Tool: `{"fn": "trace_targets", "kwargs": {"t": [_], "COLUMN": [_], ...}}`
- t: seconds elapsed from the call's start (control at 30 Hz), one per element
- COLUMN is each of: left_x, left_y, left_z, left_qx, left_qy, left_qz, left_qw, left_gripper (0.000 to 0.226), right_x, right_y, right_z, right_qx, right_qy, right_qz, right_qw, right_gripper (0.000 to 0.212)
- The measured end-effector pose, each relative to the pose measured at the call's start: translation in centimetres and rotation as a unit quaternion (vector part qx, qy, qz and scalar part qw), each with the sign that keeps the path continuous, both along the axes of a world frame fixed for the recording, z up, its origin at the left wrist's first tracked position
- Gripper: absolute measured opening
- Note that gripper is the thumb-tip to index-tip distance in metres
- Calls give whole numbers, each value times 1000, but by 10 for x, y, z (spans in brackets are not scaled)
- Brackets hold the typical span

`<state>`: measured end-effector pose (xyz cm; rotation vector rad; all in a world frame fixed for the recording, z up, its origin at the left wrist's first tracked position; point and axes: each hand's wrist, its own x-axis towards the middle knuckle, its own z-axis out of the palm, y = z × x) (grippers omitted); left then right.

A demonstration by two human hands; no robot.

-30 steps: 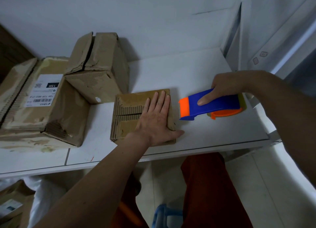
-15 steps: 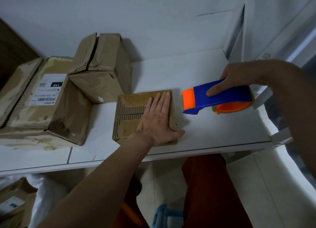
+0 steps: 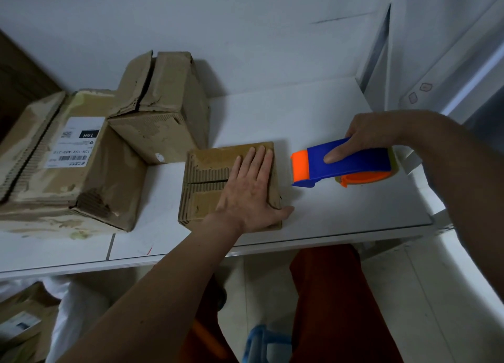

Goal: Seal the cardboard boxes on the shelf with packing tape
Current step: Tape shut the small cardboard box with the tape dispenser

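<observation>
At frame centre, on the shelf [image 3: 313, 117]: small cardboard box [image 3: 207, 172], flaps pressed flat under spread left hand [image 3: 249, 191]. Just right, apart from it, tape dispenser [image 3: 343, 163] clasped by right hand [image 3: 373, 136]. Likely step: lining up. Next: dispenser nose onto seam, drawn across.

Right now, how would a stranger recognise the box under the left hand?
On the white shelf, three cardboard boxes stand. The small box is nearest the tape dispenser. It is the lowest, and the left hand presses it flat.
</observation>
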<state>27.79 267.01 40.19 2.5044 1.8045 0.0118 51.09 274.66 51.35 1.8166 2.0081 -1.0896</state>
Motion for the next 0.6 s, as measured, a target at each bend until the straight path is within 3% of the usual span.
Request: {"fn": "trace_targets", "kwargs": {"t": [0.17, 0.33, 0.47, 0.6], "left_x": [1, 1, 2, 3], "left_y": [0, 2, 2, 2], "left_z": [0, -1, -1, 0], "left_qx": [-10, -27, -24, -26], "left_qy": [17, 16, 24, 23], "left_qz": [-28, -30, -27, -21], "left_qw": [999, 999, 999, 999], "left_gripper": [108, 102, 97, 99], "right_x": [-2, 2, -1, -8], "right_y": [0, 4, 6, 7], "right_z": [-6, -9, -4, -1], "right_qx": [0, -9, -17, -11], "right_qy": [-11, -26, -48, -78], "right_qz": [16, 26, 44, 68], "right_qw": [1000, 999, 998, 995], "right_gripper": [68, 58, 67, 59]}}
